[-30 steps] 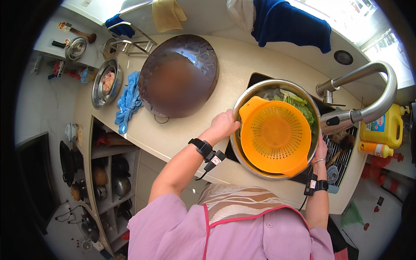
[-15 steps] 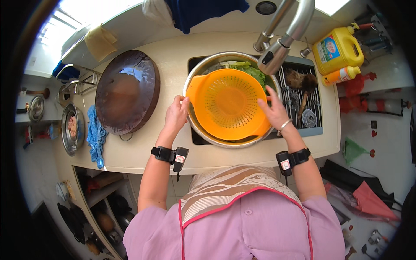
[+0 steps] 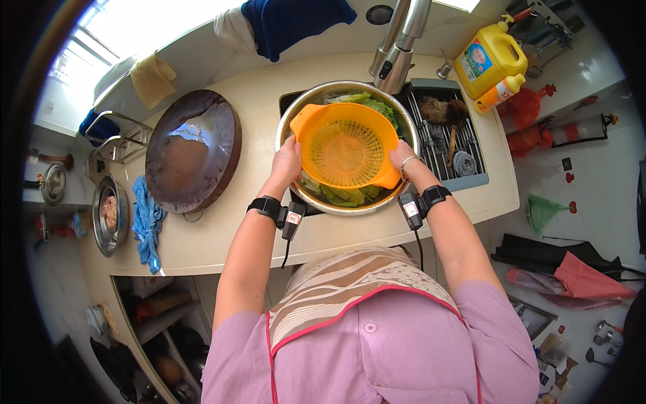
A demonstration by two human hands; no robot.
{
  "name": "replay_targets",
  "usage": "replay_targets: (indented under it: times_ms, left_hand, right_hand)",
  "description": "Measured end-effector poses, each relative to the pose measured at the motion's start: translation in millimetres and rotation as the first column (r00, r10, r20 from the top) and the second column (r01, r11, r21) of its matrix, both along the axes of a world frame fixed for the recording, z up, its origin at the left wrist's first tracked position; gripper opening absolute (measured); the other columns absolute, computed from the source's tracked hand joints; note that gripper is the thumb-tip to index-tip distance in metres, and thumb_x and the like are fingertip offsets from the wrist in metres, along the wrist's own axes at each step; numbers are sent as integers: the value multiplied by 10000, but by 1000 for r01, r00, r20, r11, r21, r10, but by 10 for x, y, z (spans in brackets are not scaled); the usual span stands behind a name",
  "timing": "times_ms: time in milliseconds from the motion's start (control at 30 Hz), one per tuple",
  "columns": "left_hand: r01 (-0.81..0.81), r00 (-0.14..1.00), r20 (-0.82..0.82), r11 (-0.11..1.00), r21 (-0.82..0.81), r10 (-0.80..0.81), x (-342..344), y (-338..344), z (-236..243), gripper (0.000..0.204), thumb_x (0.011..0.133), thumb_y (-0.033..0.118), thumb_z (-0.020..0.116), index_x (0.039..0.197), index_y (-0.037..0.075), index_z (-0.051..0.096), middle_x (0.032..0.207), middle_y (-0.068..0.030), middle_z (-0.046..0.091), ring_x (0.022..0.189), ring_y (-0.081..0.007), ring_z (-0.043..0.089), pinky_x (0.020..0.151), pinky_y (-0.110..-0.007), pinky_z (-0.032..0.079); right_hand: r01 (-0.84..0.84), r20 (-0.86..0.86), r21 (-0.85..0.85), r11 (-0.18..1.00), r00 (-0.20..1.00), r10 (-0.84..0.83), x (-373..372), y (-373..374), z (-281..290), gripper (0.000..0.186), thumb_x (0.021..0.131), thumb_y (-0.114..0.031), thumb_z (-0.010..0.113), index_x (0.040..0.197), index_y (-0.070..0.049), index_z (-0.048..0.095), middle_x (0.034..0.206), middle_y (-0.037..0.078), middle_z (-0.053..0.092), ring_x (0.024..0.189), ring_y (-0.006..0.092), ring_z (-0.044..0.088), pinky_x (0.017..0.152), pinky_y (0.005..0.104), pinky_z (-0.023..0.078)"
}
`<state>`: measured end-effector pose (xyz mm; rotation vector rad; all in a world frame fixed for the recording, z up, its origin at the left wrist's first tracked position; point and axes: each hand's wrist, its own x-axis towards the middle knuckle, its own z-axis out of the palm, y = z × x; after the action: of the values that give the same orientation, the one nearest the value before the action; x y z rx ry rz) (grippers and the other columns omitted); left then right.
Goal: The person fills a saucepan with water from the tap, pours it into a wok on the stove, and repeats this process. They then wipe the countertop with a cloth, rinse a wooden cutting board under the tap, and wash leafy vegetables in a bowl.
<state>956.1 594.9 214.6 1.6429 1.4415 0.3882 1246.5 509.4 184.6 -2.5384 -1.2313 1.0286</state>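
Note:
An orange plastic colander (image 3: pixel 346 148) with a slotted bottom sits within a steel basin (image 3: pixel 356 211), over leafy greens (image 3: pixel 343 195) that show on its near and far sides. My left hand (image 3: pixel 288 161) grips the colander's left edge. On the opposite edge, by the handle tab, my right hand (image 3: pixel 406 159) is closed round the rim; some of its fingers are hidden. The colander looks empty. Whether its underside rests on the greens or in water, I cannot tell.
A steel faucet (image 3: pixel 397 64) rises behind the basin. A drying rack (image 3: pixel 478 151) with brushes lies to the right, near a yellow jug (image 3: pixel 488 64) and smaller bottle (image 3: pixel 499 93). Leftward are a round dark chopping block (image 3: pixel 192 155), blue cloth (image 3: pixel 147 222) and bowl of meat (image 3: pixel 110 212).
The colander has gone lower into the basin, and greens now show along its near side. Both hands have closed on its edges and moved down with it. The view has shifted slightly.

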Motion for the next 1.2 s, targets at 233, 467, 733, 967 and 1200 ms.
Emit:
replay_targets:
  times_ms: [233, 467, 733, 967, 1200]
  left_hand:
    - [-95, 979, 162, 977, -193, 127, -68, -87, -94, 406, 957, 239, 411, 1300, 28, 467, 679, -110, 602, 421, -200, 556, 438, -312, 480]
    - [-187, 963, 144, 952, -243, 226, -195, -677, -96, 436, 954, 223, 470, 1338, 20, 427, 837, -89, 601, 586, -131, 595, 536, -239, 496]
    - [-314, 941, 131, 949, -5, 312, -59, -1089, -253, 310, 879, 134, 544, 1149, -14, 580, 843, -85, 639, 710, -160, 596, 664, -302, 499]
    - [-117, 991, -29, 965, 235, 127, 168, -1116, -217, 357, 877, 159, 568, 1193, -6, 562, 1033, -122, 641, 846, -202, 604, 769, -313, 496]
    - [255, 937, -302, 932, 257, -173, 256, -913, -53, 532, 813, 199, 622, 1303, 36, 492, 1283, -228, 528, 1161, -391, 491, 992, -418, 398]
  right_hand:
    - [-110, 98, 168, 980, 991, 95, 16, 71, 290, 347, 875, -211, 469, 1139, 7, 525, 1103, 271, 608, 1014, 416, 594, 881, 450, 477]
    - [-139, 164, 523, 841, 985, 61, 662, -117, 552, 245, 848, -203, 464, 990, -11, 516, 912, 312, 615, 892, 479, 584, 799, 529, 461]
    - [314, -201, 548, 776, 949, -242, 2125, -780, 486, 294, 837, -139, 501, 1075, 22, 561, 988, 193, 647, 875, 304, 630, 783, 370, 485]
    - [509, -350, 226, 830, 838, -418, 2666, -1351, 257, 346, 851, -200, 536, 1120, 17, 558, 999, 168, 653, 864, 313, 635, 794, 382, 500]
    - [107, 465, 254, 961, 858, -219, 2854, -1398, 325, 453, 861, -332, 570, 1168, 0, 555, 1098, 234, 624, 1004, 392, 597, 877, 449, 470]
